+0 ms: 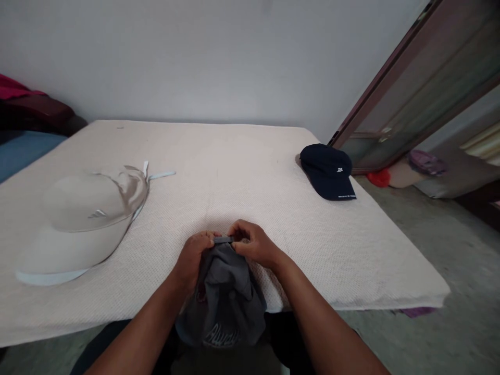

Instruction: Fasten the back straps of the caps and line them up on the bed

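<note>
A dark grey cap [230,291] with stitched lettering on its brim hangs at the near edge of the bed, brim toward me. My left hand [195,255] pinches the left end of the cap's back strap. At the strap's right end, my right hand [253,242] is closed with thumb and fingers on it. The strap [223,239] runs straight between both hands. Off to the left lies a large cream sun hat [86,208] with pale ties. A navy cap [327,169] with small white marks rests on the right side.
A cream textured cover [234,172] spreads over the bed, which meets a pale wall [203,62] at the back. Dark and blue items [31,140] sit at the far left. On the right are a framed door [414,88] and grey floor [429,229].
</note>
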A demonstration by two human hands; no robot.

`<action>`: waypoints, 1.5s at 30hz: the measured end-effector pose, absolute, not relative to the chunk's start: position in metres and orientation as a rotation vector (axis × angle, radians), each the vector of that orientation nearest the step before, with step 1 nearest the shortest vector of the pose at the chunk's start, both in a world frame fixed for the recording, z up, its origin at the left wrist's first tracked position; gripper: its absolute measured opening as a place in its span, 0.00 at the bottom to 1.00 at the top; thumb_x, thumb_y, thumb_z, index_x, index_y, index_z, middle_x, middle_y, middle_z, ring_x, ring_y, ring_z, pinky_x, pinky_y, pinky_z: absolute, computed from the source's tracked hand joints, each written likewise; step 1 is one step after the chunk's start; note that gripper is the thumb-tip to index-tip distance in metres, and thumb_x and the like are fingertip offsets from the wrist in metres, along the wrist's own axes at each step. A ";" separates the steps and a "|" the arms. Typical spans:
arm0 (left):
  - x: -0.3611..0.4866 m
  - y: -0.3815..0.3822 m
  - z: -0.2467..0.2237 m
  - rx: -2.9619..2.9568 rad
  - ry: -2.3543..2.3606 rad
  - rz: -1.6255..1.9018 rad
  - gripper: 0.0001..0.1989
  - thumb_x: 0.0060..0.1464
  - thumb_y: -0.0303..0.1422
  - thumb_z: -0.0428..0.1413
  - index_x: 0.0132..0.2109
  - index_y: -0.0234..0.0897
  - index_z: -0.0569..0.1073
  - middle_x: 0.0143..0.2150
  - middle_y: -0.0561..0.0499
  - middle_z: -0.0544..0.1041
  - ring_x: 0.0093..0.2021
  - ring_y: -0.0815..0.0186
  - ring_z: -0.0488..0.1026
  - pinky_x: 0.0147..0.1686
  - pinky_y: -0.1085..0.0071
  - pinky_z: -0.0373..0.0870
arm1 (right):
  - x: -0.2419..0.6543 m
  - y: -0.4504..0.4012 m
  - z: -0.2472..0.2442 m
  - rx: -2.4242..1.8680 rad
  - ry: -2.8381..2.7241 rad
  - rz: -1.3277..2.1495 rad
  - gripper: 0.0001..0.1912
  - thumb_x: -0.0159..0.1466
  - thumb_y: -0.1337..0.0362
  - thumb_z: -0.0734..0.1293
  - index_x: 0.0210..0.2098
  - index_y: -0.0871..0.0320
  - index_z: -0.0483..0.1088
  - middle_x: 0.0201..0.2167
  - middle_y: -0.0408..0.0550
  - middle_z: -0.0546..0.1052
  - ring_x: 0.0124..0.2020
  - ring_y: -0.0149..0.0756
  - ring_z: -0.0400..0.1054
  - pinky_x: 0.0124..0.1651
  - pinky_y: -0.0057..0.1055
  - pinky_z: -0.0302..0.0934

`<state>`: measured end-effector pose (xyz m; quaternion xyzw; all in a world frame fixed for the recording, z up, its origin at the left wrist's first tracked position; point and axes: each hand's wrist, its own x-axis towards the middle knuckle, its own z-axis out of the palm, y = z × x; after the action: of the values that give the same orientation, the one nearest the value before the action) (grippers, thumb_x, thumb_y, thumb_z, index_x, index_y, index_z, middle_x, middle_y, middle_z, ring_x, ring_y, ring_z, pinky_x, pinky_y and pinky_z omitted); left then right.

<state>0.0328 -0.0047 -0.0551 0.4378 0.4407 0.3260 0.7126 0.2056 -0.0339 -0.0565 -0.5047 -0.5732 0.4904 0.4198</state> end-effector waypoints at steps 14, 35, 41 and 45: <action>0.033 -0.007 -0.044 0.705 0.697 0.424 0.09 0.51 0.34 0.57 0.34 0.30 0.75 0.26 0.50 0.74 0.25 0.69 0.70 0.26 0.74 0.64 | 0.219 -0.037 -0.054 -0.821 -0.922 1.788 0.13 0.51 0.68 0.71 0.36 0.58 0.67 0.21 0.37 0.68 0.15 0.21 0.54 0.17 0.21 0.46; 0.025 -0.007 -0.040 0.962 0.681 0.240 0.15 0.43 0.27 0.63 0.42 0.32 0.77 0.34 0.46 0.80 0.31 0.65 0.75 0.31 0.74 0.68 | 0.233 -0.032 -0.048 -0.848 -0.504 1.518 0.10 0.51 0.67 0.72 0.33 0.59 0.69 0.21 0.40 0.72 0.21 0.24 0.63 0.25 0.21 0.57; 0.019 -0.008 -0.033 0.461 0.683 0.282 0.11 0.50 0.31 0.56 0.38 0.26 0.77 0.31 0.39 0.80 0.32 0.56 0.78 0.37 0.62 0.73 | 0.233 -0.032 -0.046 -0.914 -0.485 1.540 0.12 0.50 0.66 0.72 0.33 0.58 0.69 0.23 0.42 0.73 0.24 0.27 0.66 0.27 0.23 0.57; 0.019 -0.006 -0.032 0.236 0.635 0.302 0.15 0.53 0.33 0.53 0.41 0.26 0.77 0.31 0.40 0.81 0.40 0.51 0.78 0.45 0.57 0.71 | 0.229 -0.030 -0.049 -0.973 -0.502 1.532 0.12 0.51 0.62 0.72 0.33 0.58 0.69 0.25 0.43 0.73 0.24 0.28 0.65 0.28 0.25 0.57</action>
<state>0.0191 -0.0055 -0.0317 0.1153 0.3101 0.1476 0.9321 0.2294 -0.0299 -0.0491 -0.4179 -0.2155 0.6577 0.5886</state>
